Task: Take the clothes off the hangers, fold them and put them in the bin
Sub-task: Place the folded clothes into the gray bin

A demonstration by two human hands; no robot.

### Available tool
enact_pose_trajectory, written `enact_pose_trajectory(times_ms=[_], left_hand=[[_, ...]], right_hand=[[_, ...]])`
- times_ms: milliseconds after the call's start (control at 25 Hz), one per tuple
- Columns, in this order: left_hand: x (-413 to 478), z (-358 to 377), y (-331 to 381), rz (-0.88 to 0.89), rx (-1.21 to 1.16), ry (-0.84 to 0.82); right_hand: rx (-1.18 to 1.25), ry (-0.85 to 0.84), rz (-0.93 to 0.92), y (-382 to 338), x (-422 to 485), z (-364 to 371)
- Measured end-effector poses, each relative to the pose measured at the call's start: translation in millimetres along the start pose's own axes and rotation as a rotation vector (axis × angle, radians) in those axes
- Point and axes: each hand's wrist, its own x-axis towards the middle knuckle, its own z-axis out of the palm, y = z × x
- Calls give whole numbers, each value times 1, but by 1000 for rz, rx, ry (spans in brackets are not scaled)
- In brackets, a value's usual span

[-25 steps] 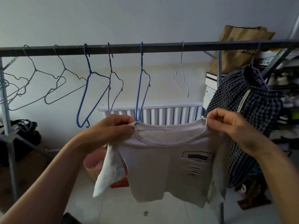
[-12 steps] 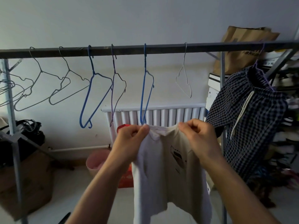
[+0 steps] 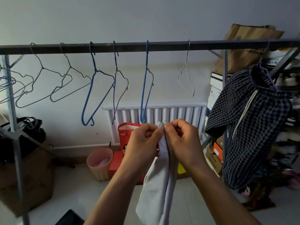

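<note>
— So, where is the shirt [image 3: 155, 192] hanging?
— Between the left grip [image 3: 144, 140] and the right grip [image 3: 181, 140], dropping straight down, gathered lengthwise into a narrow strip.
— How are they holding it?
— Both are pinching its top edge, fingers curled, with the two grips pressing together. A small tip is poking up just above the fingertips; the rest is trailing below the wrists, between the forearms.
— And the bin [image 3: 99, 161]?
— Standing on the floor, lower left of the grips, apart from the shirt.
— Anything on the rail [image 3: 162, 45]?
— Bare hangers [image 3: 147, 59] are hanging along it, and a checked garment [image 3: 253, 124] is hanging at its right end.
</note>
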Motion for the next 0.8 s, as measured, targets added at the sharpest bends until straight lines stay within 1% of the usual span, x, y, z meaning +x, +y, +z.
enact_pose_trajectory(times_ms=[160,280,360,440,480,520,560,640,680,720,800], left_hand=[[-3,1,1,-30,-48,7],[-10,1,4,-69,-144,-65],[-15,-3,4,-86,-175,-88],[-11,-17,-7,-83,-105,-4],[-5,-26,-16,-91,-69,59],[2,-35,-24,-108,-53,77],[7,-44,-29,-124,-56,18],[15,-51,-34,-139,-91,-215],[18,-51,-33,-137,-96,-298],[19,-49,-31,-111,-100,-332],[23,-46,-24,-38,-121,-284]], right_hand=[[-67,-75,-21,-1,-3,1],[-24,-165,36,-3,-6,0],[-64,-206,34,-3,-4,-6],[-24,-255,28,-3,0,-17],[35,-283,35,-2,2,-23],[88,-314,44,-2,5,-29],[131,-346,49,-2,6,-35],[202,-410,53,-3,9,-41],[232,-433,53,-3,10,-43],[254,-448,53,-5,10,-44],[266,-453,59,-5,12,-47]])
